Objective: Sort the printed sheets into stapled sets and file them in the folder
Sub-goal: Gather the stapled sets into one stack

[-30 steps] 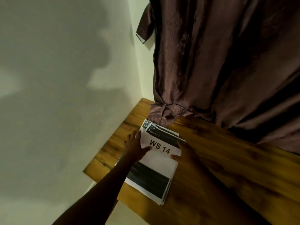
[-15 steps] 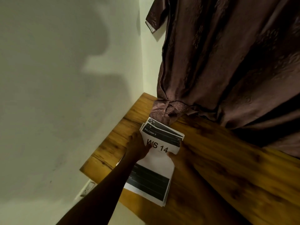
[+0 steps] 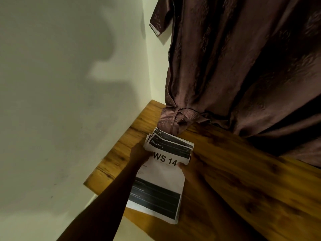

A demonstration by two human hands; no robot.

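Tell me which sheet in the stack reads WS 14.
The top sheet, gripped at its sides by the left hand and right hand; the sheets fanned out behind it show dark bands, one reading BALCONY 2.

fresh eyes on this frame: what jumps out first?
The stack of printed sheets at the near left of the wooden table, its top page reading "WS 14" under a "BALCONY 2" header. The left hand and right hand grip it from either side. Behind it, a brown curtain hangs down onto the table's far edge, with a big shadow on the pale wall to the left.
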